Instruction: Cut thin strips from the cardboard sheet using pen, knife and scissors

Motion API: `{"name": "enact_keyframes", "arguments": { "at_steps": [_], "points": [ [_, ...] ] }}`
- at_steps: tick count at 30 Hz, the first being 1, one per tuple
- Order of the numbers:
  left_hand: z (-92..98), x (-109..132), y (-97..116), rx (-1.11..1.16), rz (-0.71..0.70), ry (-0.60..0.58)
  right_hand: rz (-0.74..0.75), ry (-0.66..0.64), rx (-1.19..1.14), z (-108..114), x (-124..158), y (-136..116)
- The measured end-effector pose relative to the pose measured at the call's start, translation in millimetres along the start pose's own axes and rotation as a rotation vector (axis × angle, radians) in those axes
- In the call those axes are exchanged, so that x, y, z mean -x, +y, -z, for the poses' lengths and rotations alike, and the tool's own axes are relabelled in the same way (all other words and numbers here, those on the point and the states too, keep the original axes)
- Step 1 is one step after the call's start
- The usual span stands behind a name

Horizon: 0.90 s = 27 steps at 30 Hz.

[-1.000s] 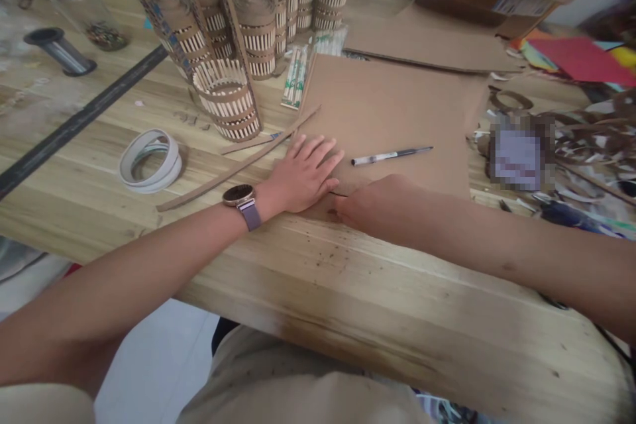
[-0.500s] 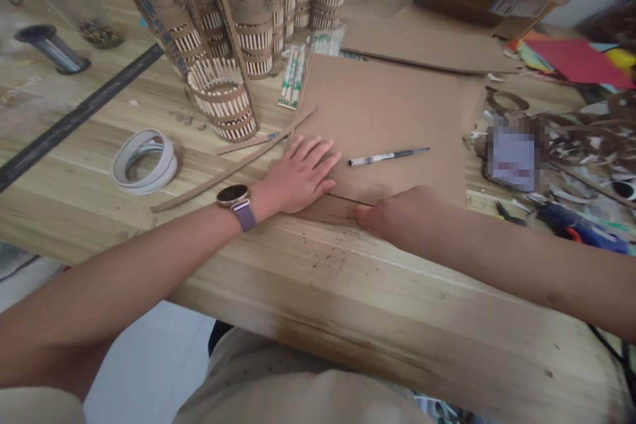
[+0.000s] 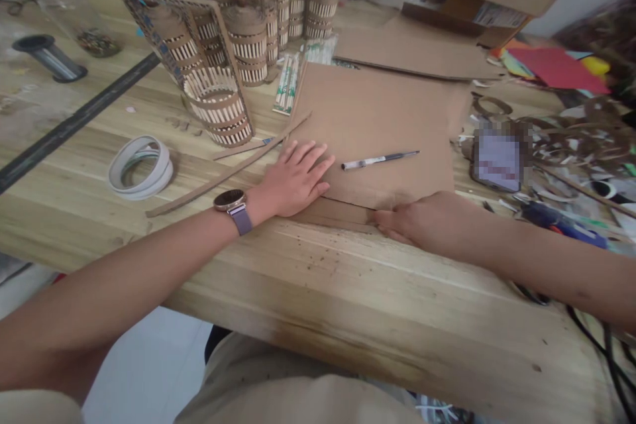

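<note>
A brown cardboard sheet [image 3: 377, 106] lies on the wooden table. Along its near edge runs a narrow cardboard strip [image 3: 338, 213], set off by a dark split line. My left hand [image 3: 298, 179] rests flat on the sheet's near left corner, fingers spread. Further right, my right hand [image 3: 422, 218] is closed at the strip, its thumb and fingers pinching the near edge; the fingertips are partly hidden. A pen [image 3: 380, 159] lies on the sheet between and beyond both hands. Left of my left hand lies a loose, thin cardboard strip [image 3: 223, 175].
White tape rings [image 3: 140, 167] and a matchstick-like basket [image 3: 218, 106] in a cardboard frame stand to the left. Several similar baskets [image 3: 248, 43] stand behind. At right are a blurred-out phone [image 3: 498, 158], a blue glue gun [image 3: 564, 222] and heaped scraps [image 3: 576, 139].
My right hand has slid to the right along the near edge of the cardboard, and more of the split line shows. My left hand stays pressed on the sheet. The view has shifted slightly.
</note>
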<state>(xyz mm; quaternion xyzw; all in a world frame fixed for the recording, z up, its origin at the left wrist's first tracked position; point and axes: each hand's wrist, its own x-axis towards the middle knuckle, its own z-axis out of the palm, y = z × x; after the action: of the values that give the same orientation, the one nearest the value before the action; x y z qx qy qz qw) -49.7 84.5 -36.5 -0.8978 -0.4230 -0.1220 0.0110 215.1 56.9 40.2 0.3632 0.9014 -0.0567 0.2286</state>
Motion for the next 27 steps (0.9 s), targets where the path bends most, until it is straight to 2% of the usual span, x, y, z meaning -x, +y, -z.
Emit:
{"name": "enact_keyframes", "arguments": {
  "at_steps": [2,4,7,10,14,19,27],
  "points": [
    [-0.8,-0.3,0.7,0.002,0.009,0.012,0.036,-0.013,-0.035,5.6,-1.3,3.1],
    [-2.0,-0.3,1.3,-0.004,0.010,0.032,0.013,-0.043,-0.035,15.5,-6.6,-3.5],
    [-3.6,0.1,1.8,-0.026,0.005,0.054,-0.020,-0.024,-0.020,30.6,-21.2,-26.1],
    [-3.8,0.1,2.1,-0.039,0.010,0.062,0.029,0.006,-0.001,38.6,-37.8,-46.3],
    [-1.2,-0.7,3.8,-0.034,0.014,0.043,0.057,-0.004,0.023,41.0,-50.0,-54.6],
    [2.2,-1.7,5.9,-0.019,0.031,0.010,0.090,0.000,0.045,43.3,-50.7,-54.9],
    [-2.8,-0.5,1.6,-0.023,-0.007,0.033,0.136,-0.021,0.150,37.5,-57.4,-56.6]
  ]
}}
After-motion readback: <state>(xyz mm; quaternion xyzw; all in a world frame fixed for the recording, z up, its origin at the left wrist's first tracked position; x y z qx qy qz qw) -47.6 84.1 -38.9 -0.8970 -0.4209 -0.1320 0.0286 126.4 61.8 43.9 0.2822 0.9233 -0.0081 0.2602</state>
